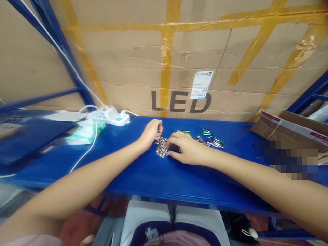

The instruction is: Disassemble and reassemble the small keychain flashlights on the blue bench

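Note:
A pile of small round metal pieces (162,147), coin-like or button-like, lies on the blue table. My left hand (151,132) is at the pile's upper left edge, its fingers curled closed; whatever they may hold is hidden. From the right, my right hand (188,148) reaches to the pile, thumb and fingers apart and fingertips at its right edge. Behind my right hand lie colourful metallic carabiner-like clips (216,141), with small silvery parts (200,139) beside them. Thin green and dark sticks (183,132) show just beyond my right knuckles.
A white power strip (116,118) with plugs and cables is at the back left. Near it lies a tissue pack (85,132). An open cardboard box (289,131) stands at the right. A large taped carton (128,68) marked LED backs the blue table (143,181).

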`<state>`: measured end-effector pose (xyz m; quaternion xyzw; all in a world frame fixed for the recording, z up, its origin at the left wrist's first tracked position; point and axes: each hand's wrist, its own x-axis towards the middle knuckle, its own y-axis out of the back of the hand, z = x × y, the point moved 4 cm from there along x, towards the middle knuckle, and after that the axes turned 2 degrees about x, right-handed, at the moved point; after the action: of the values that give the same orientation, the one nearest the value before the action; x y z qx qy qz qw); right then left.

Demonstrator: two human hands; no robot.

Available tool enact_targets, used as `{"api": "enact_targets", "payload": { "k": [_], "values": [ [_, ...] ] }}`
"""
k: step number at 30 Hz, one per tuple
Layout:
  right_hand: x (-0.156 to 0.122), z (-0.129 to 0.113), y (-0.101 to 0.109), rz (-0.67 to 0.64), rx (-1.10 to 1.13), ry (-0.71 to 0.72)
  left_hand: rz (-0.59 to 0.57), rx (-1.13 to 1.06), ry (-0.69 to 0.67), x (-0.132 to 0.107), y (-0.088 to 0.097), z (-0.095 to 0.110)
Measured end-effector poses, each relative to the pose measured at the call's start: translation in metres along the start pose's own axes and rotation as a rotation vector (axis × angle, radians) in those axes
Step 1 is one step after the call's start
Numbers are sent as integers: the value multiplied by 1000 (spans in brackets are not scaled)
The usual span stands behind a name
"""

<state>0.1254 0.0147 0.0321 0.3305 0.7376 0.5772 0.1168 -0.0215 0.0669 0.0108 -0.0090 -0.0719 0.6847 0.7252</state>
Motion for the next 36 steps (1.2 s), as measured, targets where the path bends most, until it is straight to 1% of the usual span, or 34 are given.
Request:
{"api": "enact_targets", "payload": {
  "k": [2, 4, 8, 11, 13, 15, 17, 20, 21, 23, 25, 31, 33, 36],
  "values": [
    [-5, -3, -1, 32, -2, 49, -24, -20, 9, -2, -2, 0],
    [-8, -4, -5, 27, -10, 80, -47, -39, 20, -4, -5, 1],
    [-11, -1, -14, 30, 0, 98, -87, -60, 26, -11, -9, 4],
    [-14, 2, -18, 69, 41, 104, -110, -7, -22, -13, -9, 6],
    [-15, 3, -17, 125, 91, 98, -129, 68, -75, -14, -9, 8],
    [-17, 4, -12, 219, 170, 79, -154, 160, -115, -15, -10, 10],
    [-18, 5, -3, 344, 271, 35, -191, 270, -140, -18, -13, 12],
    [-20, 10, 9, 503, 436, -91, -249, 397, -175, -24, -20, 16],
    [-20, 12, 11, 524, 492, -140, -259, 411, -177, -25, -23, 17],
    [-20, 15, 11, 527, 602, -222, -268, 406, -169, -28, -26, 17],
    [-20, 15, 10, 532, 676, -260, -274, 389, -160, -30, -27, 15],
    [-20, 18, 10, 573, 789, -268, -305, 348, -157, -32, -29, 13],
    [-20, 19, 11, 597, 816, -256, -297, 324, -168, -34, -30, 14],
    [-21, 20, 14, 639, 754, -220, -263, 293, -150, -36, -31, 14]
  ]
}}
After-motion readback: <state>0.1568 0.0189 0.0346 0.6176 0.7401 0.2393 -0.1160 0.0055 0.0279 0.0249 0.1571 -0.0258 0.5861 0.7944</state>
